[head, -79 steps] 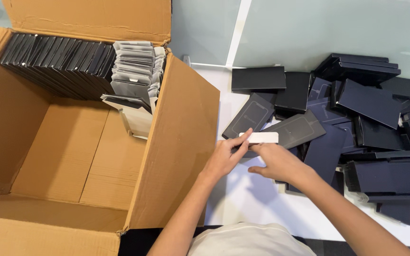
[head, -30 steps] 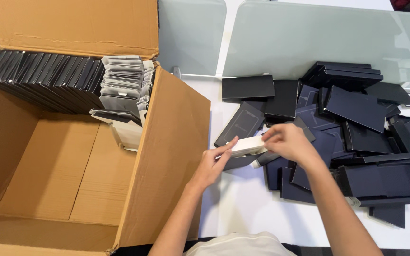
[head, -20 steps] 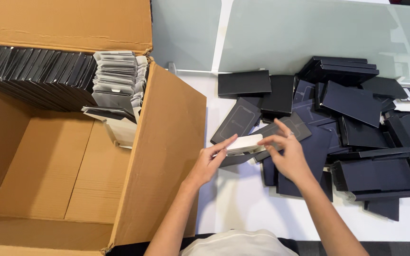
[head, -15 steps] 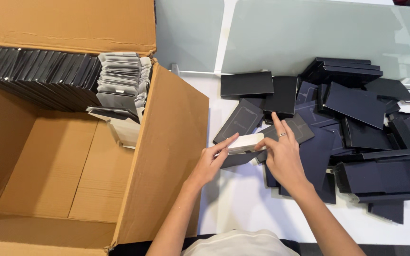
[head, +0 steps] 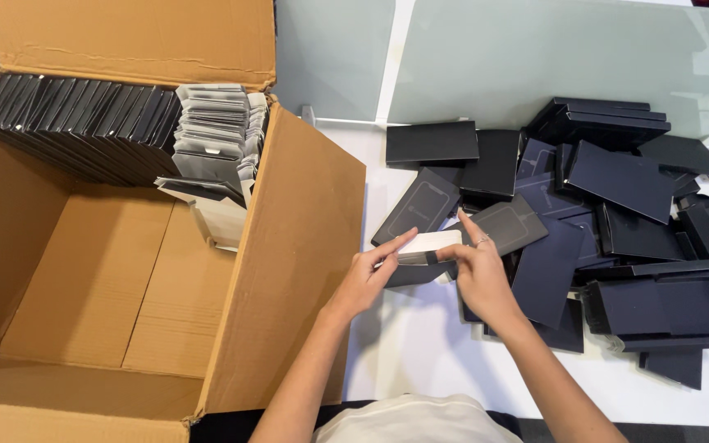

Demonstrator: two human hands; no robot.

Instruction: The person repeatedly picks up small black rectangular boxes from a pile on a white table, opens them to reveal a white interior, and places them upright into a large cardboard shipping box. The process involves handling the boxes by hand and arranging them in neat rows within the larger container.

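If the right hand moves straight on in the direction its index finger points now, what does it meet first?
The right hand points up and slightly left. First in that line is probably the dark grey flat box just beyond the fingertip, though height above it is unclear.

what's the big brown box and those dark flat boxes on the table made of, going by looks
Big brown box: corrugated cardboard, matte and raw, going by its creased flaps and thick folded walls. Dark flat boxes: probably coated paperboard with a smooth, slightly satin finish; they catch faint sheen and keep crisp edges, though thin plastic can't be ruled out.
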